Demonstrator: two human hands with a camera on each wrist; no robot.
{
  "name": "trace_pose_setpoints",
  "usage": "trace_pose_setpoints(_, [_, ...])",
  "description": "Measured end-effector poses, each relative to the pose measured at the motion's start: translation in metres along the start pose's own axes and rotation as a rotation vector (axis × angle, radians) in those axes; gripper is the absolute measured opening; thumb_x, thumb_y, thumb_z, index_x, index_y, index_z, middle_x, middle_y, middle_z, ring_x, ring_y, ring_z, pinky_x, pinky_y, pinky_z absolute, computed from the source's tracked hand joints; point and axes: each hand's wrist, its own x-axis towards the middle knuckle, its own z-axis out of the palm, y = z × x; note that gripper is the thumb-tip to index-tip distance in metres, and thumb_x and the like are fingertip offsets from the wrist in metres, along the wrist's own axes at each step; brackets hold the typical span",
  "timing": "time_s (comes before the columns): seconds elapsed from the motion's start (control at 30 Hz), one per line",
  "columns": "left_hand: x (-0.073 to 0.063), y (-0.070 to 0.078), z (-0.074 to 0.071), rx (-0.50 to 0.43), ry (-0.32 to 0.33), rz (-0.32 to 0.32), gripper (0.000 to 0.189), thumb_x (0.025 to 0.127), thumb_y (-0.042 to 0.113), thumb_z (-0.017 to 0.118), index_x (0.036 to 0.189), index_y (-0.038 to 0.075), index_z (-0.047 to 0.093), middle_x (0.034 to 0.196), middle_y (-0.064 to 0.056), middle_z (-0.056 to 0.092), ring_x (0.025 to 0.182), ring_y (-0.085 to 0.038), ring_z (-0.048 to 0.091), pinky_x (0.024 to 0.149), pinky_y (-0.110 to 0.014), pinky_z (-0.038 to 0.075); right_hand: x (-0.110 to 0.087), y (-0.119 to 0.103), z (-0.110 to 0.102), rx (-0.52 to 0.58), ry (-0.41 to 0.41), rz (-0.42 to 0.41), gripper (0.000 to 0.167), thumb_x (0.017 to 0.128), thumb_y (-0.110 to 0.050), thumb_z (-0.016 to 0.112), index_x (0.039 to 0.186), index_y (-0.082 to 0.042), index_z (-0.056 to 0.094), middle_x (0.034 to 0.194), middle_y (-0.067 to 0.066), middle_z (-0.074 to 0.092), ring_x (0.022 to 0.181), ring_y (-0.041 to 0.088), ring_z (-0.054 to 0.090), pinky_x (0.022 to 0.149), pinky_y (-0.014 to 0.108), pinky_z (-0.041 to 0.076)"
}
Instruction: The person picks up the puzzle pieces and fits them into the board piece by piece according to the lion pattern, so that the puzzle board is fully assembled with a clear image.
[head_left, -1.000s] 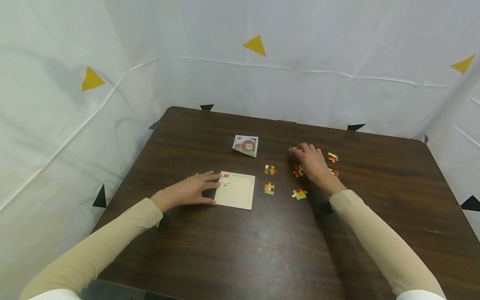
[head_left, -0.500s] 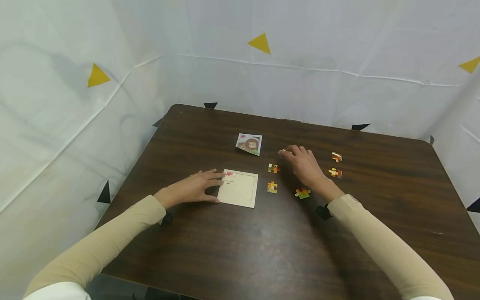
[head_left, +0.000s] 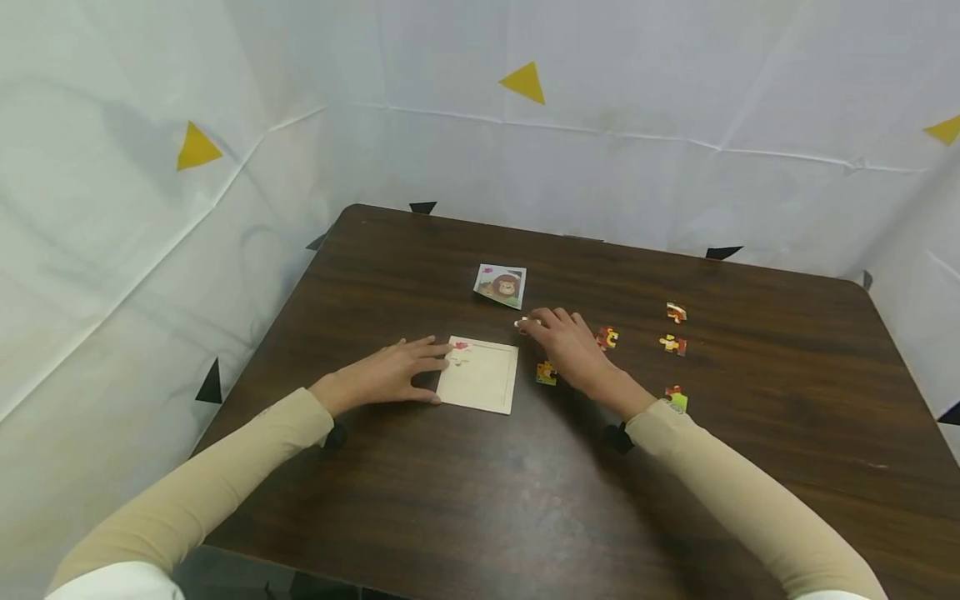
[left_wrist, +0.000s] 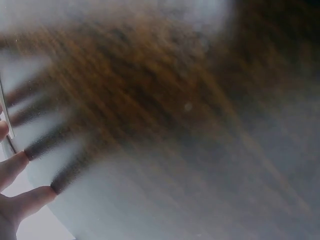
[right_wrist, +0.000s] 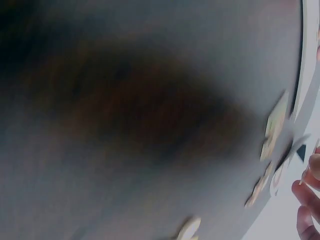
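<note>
My left hand (head_left: 386,375) lies with spread, straight fingers at the left edge of the pale square puzzle board (head_left: 480,387). Its fingertips touch the table and the board's rim in the left wrist view. A piece with a pink patch (head_left: 461,346) sits in the board's upper left corner. Just off the board's upper right corner, my right hand (head_left: 568,350) pinches a puzzle piece (head_left: 523,323) between thumb and fingers. Below that hand a green and orange puzzle piece (head_left: 546,373) lies on the table, partly covered by it.
Several loose puzzle pieces lie to the right, among them a red and yellow one (head_left: 607,337) and a green one (head_left: 677,398) beside the right sleeve. Behind the board is a lion picture card (head_left: 500,286) with a lifted corner. White sheeting (head_left: 615,75) surrounds the brown table (head_left: 450,500).
My right hand has carried the pinched puzzle piece leftward and nearer, from among the loose pieces to beside the board. My left hand has stayed at the board's edge.
</note>
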Motion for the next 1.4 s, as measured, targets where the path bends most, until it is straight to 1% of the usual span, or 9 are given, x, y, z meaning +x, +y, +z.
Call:
trace_pose_setpoints(0.17, [0.006,0.002,-0.003,-0.006,-0.007,0.008,0.068,0.085,0.053,0.067,0.141,0.018,0.051,0.155,0.001,0.032,0.143,-0.029,0.025,0.107,-0.064,0.027,0.000,-0.009,0.003,0.003,-0.013,-0.006,0.042,0.088,0.004,0.065,0.127,-0.012,0.063,0.124,0.011,0.059,0.108,0.031,0.054,0.079,0.045,0.045])
trace_pose_setpoints(0.3, [0.008,0.003,-0.005,-0.015,-0.011,0.009,0.068,0.085,0.052,0.067,0.141,0.018,0.051,0.155,0.001,0.031,0.144,-0.029,0.025,0.107,-0.064,0.026,0.002,-0.016,0.006,0.000,0.008,-0.015,0.040,0.089,0.005,0.062,0.124,-0.012,0.065,0.122,0.011,0.060,0.107,0.030,0.056,0.077,0.044,0.046])
trace_pose_setpoints(0.47, [0.005,0.002,-0.004,-0.026,-0.010,0.012,0.068,0.085,0.053,0.066,0.141,0.017,0.052,0.155,0.001,0.032,0.144,-0.029,0.025,0.106,-0.064,0.026,0.007,-0.028,0.014,0.002,0.014,-0.049,0.032,0.092,0.003,0.058,0.119,-0.010,0.067,0.120,0.011,0.062,0.104,0.029,0.058,0.079,0.046,0.048])
trace_pose_setpoints(0.57, [0.003,0.001,-0.003,-0.035,-0.006,0.012,0.068,0.085,0.054,0.066,0.141,0.017,0.052,0.155,0.002,0.032,0.143,-0.029,0.025,0.106,-0.064,0.027,0.009,-0.036,0.017,-0.006,0.011,-0.069,0.031,0.091,0.004,0.060,0.118,-0.010,0.068,0.120,0.011,0.062,0.104,0.029,0.058,0.083,0.050,0.049])
trace_pose_setpoints(0.67, [0.002,0.001,-0.003,-0.048,0.000,0.015,0.067,0.085,0.053,0.066,0.140,0.017,0.052,0.155,0.001,0.032,0.143,-0.029,0.025,0.106,-0.064,0.026,0.012,-0.043,0.020,-0.013,-0.002,-0.079,0.031,0.090,0.004,0.062,0.116,-0.011,0.068,0.120,0.010,0.062,0.105,0.028,0.057,0.082,0.047,0.049])
trace_pose_setpoints(0.73, [0.001,0.000,-0.002,-0.050,0.000,0.016,0.067,0.086,0.053,0.066,0.140,0.017,0.052,0.155,0.001,0.032,0.143,-0.030,0.025,0.106,-0.065,0.026,0.013,-0.047,0.021,-0.007,-0.013,-0.083,0.030,0.090,0.003,0.062,0.115,-0.012,0.069,0.120,0.010,0.062,0.105,0.027,0.058,0.079,0.043,0.048])
trace_pose_setpoints(0.8, [0.001,0.000,-0.002,-0.045,0.000,0.018,0.066,0.086,0.052,0.066,0.140,0.017,0.052,0.155,0.000,0.032,0.143,-0.030,0.026,0.105,-0.065,0.027,0.015,-0.050,0.022,-0.009,-0.023,-0.091,0.029,0.091,0.002,0.061,0.114,-0.013,0.070,0.119,0.009,0.063,0.105,0.026,0.058,0.077,0.041,0.047])
trace_pose_setpoints(1.13, [0.000,-0.002,0.000,-0.040,0.002,0.014,0.067,0.085,0.053,0.066,0.140,0.017,0.053,0.156,0.001,0.031,0.143,-0.029,0.025,0.106,-0.065,0.027,0.020,-0.055,0.029,-0.013,-0.033,-0.103,0.025,0.093,-0.001,0.060,0.113,-0.013,0.070,0.117,0.008,0.064,0.104,0.026,0.059,0.077,0.040,0.047])
trace_pose_setpoints(1.4, [0.001,-0.001,-0.001,-0.041,-0.015,-0.005,0.068,0.085,0.054,0.066,0.141,0.019,0.052,0.156,0.002,0.030,0.144,-0.029,0.024,0.106,-0.065,0.026,0.022,-0.058,0.028,-0.040,-0.085,-0.107,0.027,0.094,-0.003,0.059,0.117,-0.014,0.068,0.120,0.007,0.063,0.106,0.025,0.058,0.082,0.040,0.047])
